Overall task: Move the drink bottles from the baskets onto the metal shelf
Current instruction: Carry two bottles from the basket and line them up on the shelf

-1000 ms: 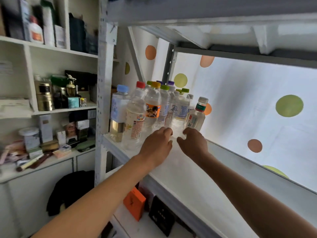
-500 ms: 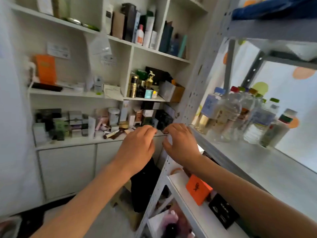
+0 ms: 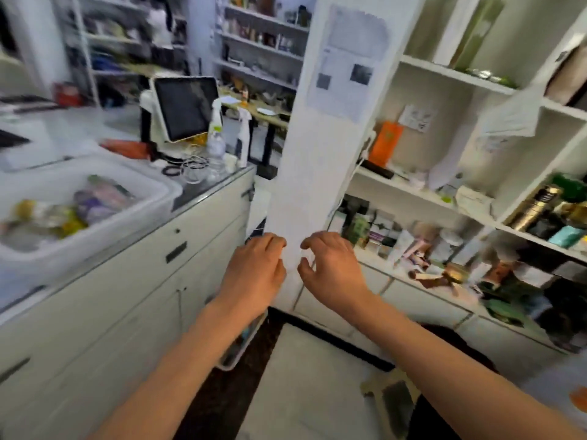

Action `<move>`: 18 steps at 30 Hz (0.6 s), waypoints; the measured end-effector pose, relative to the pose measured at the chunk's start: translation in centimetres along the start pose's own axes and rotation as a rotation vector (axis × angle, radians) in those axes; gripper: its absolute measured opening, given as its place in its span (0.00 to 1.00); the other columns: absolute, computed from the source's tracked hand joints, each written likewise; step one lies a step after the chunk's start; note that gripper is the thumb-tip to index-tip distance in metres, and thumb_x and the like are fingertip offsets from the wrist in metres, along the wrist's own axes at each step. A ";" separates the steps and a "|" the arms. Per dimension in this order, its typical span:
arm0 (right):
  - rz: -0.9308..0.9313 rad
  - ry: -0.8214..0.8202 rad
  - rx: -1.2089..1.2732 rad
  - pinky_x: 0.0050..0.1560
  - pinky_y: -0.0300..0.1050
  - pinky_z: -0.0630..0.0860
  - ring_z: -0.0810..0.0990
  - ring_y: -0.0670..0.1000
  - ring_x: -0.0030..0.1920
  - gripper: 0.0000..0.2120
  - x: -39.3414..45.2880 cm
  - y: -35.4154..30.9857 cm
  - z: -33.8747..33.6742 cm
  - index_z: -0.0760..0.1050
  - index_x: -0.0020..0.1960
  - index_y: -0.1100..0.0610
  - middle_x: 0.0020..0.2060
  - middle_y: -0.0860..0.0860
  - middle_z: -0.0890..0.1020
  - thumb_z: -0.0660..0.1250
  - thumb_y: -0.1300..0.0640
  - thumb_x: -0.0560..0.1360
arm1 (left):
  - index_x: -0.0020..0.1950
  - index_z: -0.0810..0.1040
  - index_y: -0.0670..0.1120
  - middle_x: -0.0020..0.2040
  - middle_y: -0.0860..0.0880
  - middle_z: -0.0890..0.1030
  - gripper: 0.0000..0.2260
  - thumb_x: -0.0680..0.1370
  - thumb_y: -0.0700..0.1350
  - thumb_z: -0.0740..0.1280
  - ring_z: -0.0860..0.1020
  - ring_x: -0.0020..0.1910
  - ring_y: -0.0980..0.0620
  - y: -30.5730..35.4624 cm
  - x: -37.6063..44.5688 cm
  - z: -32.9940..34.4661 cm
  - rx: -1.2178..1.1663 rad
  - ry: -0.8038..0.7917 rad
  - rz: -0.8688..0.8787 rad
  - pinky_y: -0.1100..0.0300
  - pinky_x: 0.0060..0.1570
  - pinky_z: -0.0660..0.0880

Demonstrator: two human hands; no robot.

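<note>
In front of one white pillar (image 3: 320,147), two hands, left hand (image 3: 254,268) and right hand (image 3: 330,271), hang loosely curled, empty.

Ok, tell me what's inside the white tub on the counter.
The white tub holds a blurred pile of drink bottles, with yellow and purple parts showing. Its near wall hides whatever lies at the bottom.

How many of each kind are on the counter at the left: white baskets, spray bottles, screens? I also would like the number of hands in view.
White basket: 1
Spray bottles: 2
Screen: 1
Hands, left hand, right hand: 2, both empty
Total: 6
</note>
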State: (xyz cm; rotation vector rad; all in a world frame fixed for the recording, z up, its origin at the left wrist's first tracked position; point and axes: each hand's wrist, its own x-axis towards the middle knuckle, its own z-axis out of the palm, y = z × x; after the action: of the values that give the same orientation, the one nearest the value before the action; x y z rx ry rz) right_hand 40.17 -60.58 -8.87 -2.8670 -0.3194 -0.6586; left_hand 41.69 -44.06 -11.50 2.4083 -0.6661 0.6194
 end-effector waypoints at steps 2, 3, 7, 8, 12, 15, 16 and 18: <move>-0.067 -0.016 0.062 0.56 0.54 0.73 0.79 0.60 0.55 0.14 1.6 -3.1 1.9 0.80 0.52 0.59 0.50 0.55 0.82 0.65 0.54 0.70 | 0.56 0.77 0.43 0.52 0.45 0.79 0.12 0.73 0.39 0.68 0.78 0.49 0.43 -2.8 -1.5 -1.9 0.060 0.024 -0.090 0.48 0.45 0.77; -0.094 -0.029 0.098 0.56 0.54 0.73 0.78 0.60 0.55 0.15 2.3 -4.5 2.8 0.80 0.52 0.59 0.49 0.55 0.81 0.63 0.53 0.70 | 0.57 0.77 0.43 0.53 0.45 0.79 0.12 0.74 0.40 0.68 0.78 0.50 0.43 -3.9 -2.1 -2.8 0.091 0.043 -0.130 0.48 0.46 0.77; -0.185 -0.080 0.207 0.57 0.54 0.74 0.78 0.59 0.54 0.19 4.6 -8.5 5.5 0.79 0.52 0.58 0.48 0.53 0.81 0.58 0.49 0.71 | 0.60 0.76 0.45 0.56 0.47 0.78 0.13 0.75 0.42 0.66 0.77 0.53 0.45 -7.0 -3.6 -5.6 0.151 0.083 -0.270 0.49 0.49 0.76; -0.204 -0.089 0.228 0.57 0.54 0.74 0.77 0.59 0.55 0.18 5.2 -9.2 6.1 0.79 0.53 0.59 0.48 0.53 0.81 0.60 0.50 0.71 | 0.60 0.76 0.46 0.56 0.48 0.78 0.13 0.76 0.43 0.66 0.77 0.54 0.46 -7.6 -3.8 -6.2 0.171 0.092 -0.304 0.49 0.50 0.76; -0.270 -0.104 0.312 0.58 0.52 0.72 0.77 0.57 0.56 0.16 8.7 -11.7 8.4 0.80 0.54 0.58 0.51 0.53 0.81 0.62 0.51 0.71 | 0.60 0.76 0.45 0.56 0.47 0.78 0.13 0.76 0.42 0.68 0.77 0.54 0.46 -9.7 -4.0 -8.1 0.206 0.168 -0.415 0.49 0.50 0.77; -0.324 -0.111 0.401 0.56 0.51 0.74 0.77 0.57 0.54 0.13 12.2 -13.2 10.4 0.80 0.53 0.57 0.50 0.54 0.81 0.66 0.54 0.71 | 0.62 0.75 0.45 0.58 0.47 0.78 0.14 0.77 0.43 0.67 0.76 0.56 0.46 -11.4 -3.3 -8.8 0.235 0.212 -0.524 0.50 0.53 0.75; -0.348 -0.115 0.436 0.55 0.52 0.75 0.78 0.57 0.52 0.12 13.5 -13.7 11.1 0.80 0.52 0.58 0.48 0.54 0.81 0.67 0.55 0.70 | 0.62 0.75 0.46 0.58 0.46 0.78 0.14 0.77 0.43 0.67 0.76 0.56 0.46 -12.1 -3.0 -8.8 0.249 0.222 -0.562 0.50 0.53 0.75; -0.409 -0.122 0.486 0.53 0.52 0.77 0.78 0.58 0.51 0.12 16.1 -14.3 12.5 0.80 0.52 0.58 0.48 0.55 0.82 0.68 0.56 0.70 | 0.62 0.74 0.46 0.58 0.46 0.78 0.14 0.77 0.44 0.66 0.76 0.56 0.46 -13.6 -2.2 -8.5 0.299 0.251 -0.631 0.51 0.52 0.75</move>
State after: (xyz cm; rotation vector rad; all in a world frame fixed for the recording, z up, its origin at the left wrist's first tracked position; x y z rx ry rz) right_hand 55.84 -41.40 -10.87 -2.3892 -0.9571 -0.3914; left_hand 45.44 -28.33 -11.72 2.5462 0.3114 0.7574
